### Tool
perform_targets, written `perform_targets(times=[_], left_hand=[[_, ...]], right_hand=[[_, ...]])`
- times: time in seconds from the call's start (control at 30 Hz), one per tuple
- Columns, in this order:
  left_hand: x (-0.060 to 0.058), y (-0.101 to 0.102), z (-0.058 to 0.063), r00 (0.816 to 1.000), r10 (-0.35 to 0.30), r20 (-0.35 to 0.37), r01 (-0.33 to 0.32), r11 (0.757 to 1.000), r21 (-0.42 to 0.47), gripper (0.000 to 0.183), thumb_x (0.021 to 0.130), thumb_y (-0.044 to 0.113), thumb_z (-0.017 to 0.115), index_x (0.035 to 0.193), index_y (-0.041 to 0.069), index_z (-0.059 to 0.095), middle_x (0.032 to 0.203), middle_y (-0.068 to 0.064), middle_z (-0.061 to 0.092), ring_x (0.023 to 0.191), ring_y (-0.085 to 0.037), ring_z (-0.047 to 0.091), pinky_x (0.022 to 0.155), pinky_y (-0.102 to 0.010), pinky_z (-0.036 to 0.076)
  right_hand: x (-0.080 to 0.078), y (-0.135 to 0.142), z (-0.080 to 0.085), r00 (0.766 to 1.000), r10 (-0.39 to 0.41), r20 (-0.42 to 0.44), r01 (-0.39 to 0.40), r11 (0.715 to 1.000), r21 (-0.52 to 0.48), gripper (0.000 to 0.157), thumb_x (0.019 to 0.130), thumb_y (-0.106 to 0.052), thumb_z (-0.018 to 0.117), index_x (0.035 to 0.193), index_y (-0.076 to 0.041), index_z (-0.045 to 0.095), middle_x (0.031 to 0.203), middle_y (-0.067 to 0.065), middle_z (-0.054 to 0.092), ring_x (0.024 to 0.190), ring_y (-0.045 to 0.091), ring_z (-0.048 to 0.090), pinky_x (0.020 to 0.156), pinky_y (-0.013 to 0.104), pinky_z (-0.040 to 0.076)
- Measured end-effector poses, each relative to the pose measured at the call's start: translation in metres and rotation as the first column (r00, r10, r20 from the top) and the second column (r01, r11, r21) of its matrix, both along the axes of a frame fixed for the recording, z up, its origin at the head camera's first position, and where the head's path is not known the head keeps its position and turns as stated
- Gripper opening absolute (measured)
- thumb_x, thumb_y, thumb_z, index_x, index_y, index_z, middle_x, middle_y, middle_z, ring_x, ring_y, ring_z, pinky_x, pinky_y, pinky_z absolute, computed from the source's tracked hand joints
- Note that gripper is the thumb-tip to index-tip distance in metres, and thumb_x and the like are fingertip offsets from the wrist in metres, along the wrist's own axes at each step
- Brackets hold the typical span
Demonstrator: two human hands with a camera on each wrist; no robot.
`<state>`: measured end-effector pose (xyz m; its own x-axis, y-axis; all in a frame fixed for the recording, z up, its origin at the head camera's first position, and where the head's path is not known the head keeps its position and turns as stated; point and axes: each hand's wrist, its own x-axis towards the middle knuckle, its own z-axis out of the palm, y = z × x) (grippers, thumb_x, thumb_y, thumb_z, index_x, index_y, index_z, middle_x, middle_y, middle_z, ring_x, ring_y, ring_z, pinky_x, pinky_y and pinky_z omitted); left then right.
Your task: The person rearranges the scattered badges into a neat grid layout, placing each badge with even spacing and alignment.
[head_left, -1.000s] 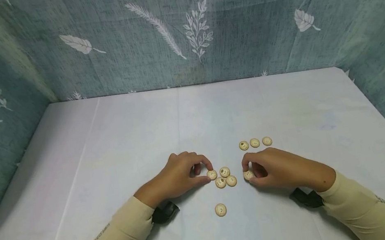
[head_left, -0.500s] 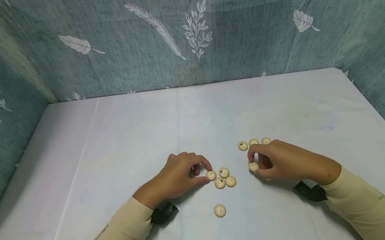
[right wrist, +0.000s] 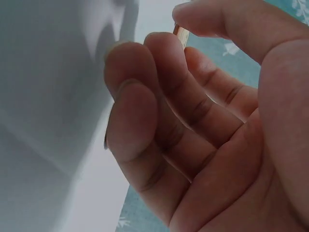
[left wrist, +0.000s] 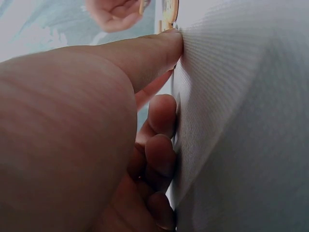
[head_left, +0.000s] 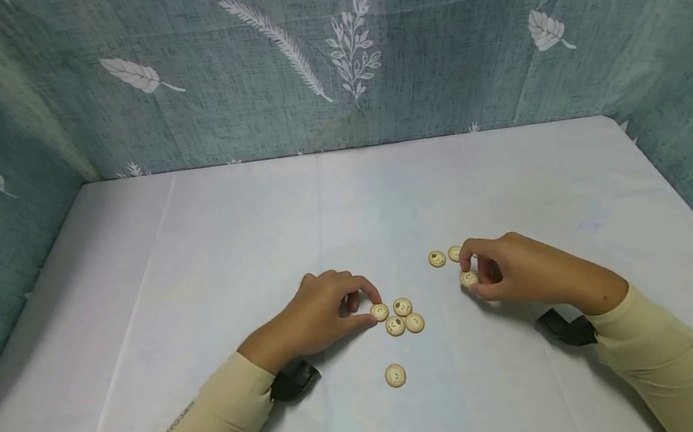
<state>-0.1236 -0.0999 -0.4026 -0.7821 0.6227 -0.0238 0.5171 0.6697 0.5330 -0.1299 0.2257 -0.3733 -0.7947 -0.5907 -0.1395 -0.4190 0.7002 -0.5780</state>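
Positions are taken from the lone button (head_left: 395, 375), flat on the white cloth (head_left: 224, 249). Beyond it lies a tight cluster of three buttons (head_left: 403, 307). The left hand (head_left: 317, 315), beyond the lone button and to its left, has thumb and index finger pinched on the outer button (head_left: 379, 312), just beside the cluster. The right hand (head_left: 522, 268), farther beyond and to the right of the lone button, is clamped by thumb and index finger on the held button (head_left: 469, 278), which the right wrist view shows edge-on; its height over the cloth cannot be told. Two row buttons (head_left: 436, 258) lie just past it, one partly covered by the right hand. The cloth's far edge, against the patterned curtain (head_left: 204, 118), is well beyond the lone button; both side edges are well apart from the hands. A strip of cloth separates cluster and right hand.
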Motion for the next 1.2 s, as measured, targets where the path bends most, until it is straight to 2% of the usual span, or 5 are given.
perform_targets(times=[0.27, 0.43, 0.67, 1.0, 1.2], left_hand=[[-0.002, 0.000, 0.002, 1.000, -0.014, -0.010, 0.014, 1.000, -0.001, 0.018, 0.087, 0.037, 0.078, 0.101, 0.033, 0.068, 0.075, 0.017, 0.052, 0.073, -0.004, 0.045, 0.080, -0.036, 0.031], [-0.003, 0.000, 0.003, 1.000, 0.001, -0.012, 0.000, 1.000, 0.006, 0.017, 0.087, 0.036, 0.078, 0.100, 0.033, 0.067, 0.075, 0.017, 0.051, 0.075, -0.004, 0.046, 0.079, -0.036, 0.030], [-0.002, 0.000, 0.002, 1.000, -0.006, -0.008, 0.006, 1.000, -0.002, 0.017, 0.087, 0.037, 0.078, 0.100, 0.033, 0.067, 0.075, 0.017, 0.052, 0.073, -0.004, 0.045, 0.080, -0.036, 0.031], [-0.001, 0.000, -0.001, 1.000, 0.001, 0.005, -0.001, 1.000, -0.006, 0.017, 0.087, 0.037, 0.078, 0.100, 0.034, 0.067, 0.076, 0.017, 0.052, 0.073, -0.004, 0.045, 0.079, -0.035, 0.030], [0.000, 0.000, -0.001, 1.000, 0.002, 0.002, -0.002, 1.000, 0.006, 0.018, 0.087, 0.035, 0.078, 0.100, 0.033, 0.067, 0.076, 0.016, 0.051, 0.076, -0.004, 0.046, 0.080, -0.037, 0.030]], right_hand=[[-0.006, 0.006, -0.001, 1.000, -0.029, -0.005, 0.030, 0.999, 0.033, 0.019, 0.088, -0.011, 0.072, 0.101, -0.016, 0.059, 0.067, -0.010, 0.055, 0.058, 0.003, 0.050, 0.056, 0.023, 0.044], [-0.010, 0.012, 0.001, 0.999, -0.023, -0.033, 0.024, 0.999, 0.033, 0.020, 0.087, -0.010, 0.072, 0.101, -0.015, 0.059, 0.066, -0.009, 0.055, 0.058, 0.003, 0.049, 0.057, 0.023, 0.043], [-0.012, 0.016, 0.000, 1.000, -0.025, 0.007, 0.024, 0.999, 0.048, 0.018, 0.089, -0.010, 0.071, 0.102, -0.012, 0.060, 0.066, -0.009, 0.055, 0.058, 0.003, 0.049, 0.056, 0.023, 0.043], [-0.015, 0.022, -0.004, 0.999, -0.025, 0.034, 0.023, 0.998, 0.053, 0.017, 0.088, -0.006, 0.070, 0.098, -0.015, 0.060, 0.067, -0.007, 0.054, 0.060, 0.004, 0.049, 0.057, 0.022, 0.042], [-0.016, 0.025, -0.005, 1.000, -0.017, 0.020, 0.016, 0.998, 0.059, 0.020, 0.086, -0.004, 0.071, 0.099, -0.015, 0.060, 0.068, -0.008, 0.054, 0.062, 0.004, 0.049, 0.059, 0.023, 0.043]])
